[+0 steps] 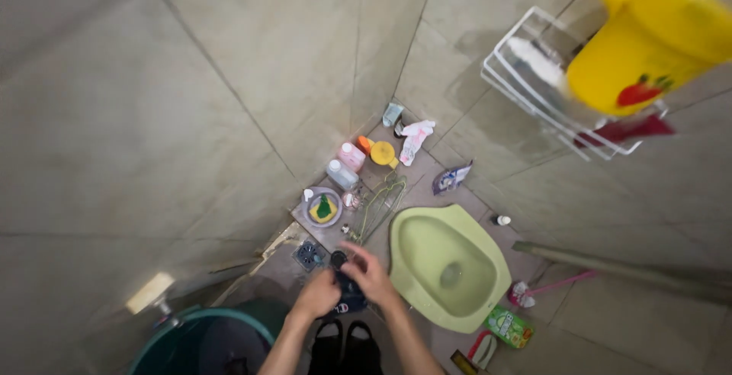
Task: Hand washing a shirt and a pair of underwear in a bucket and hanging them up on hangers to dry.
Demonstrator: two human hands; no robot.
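Note:
My left hand [316, 294] and my right hand [369, 272] meet low in the head view, both closed around a small dark bottle [349, 296] with a round black cap [338, 258]. They hover above the tiled floor just left of a pale green squat toilet [447, 266]. My black shoes [347, 348] show below the hands.
Bottles [347, 164], a yellow cup [383, 153], a dish with a sponge [323, 209] and wire hangers [381, 202] crowd the far corner. A teal bucket [200, 341] stands at lower left. A wall rack [550, 89] and yellow jug [648, 39] hang upper right. A brush [534, 292] and green packet [509, 327] lie right of the toilet.

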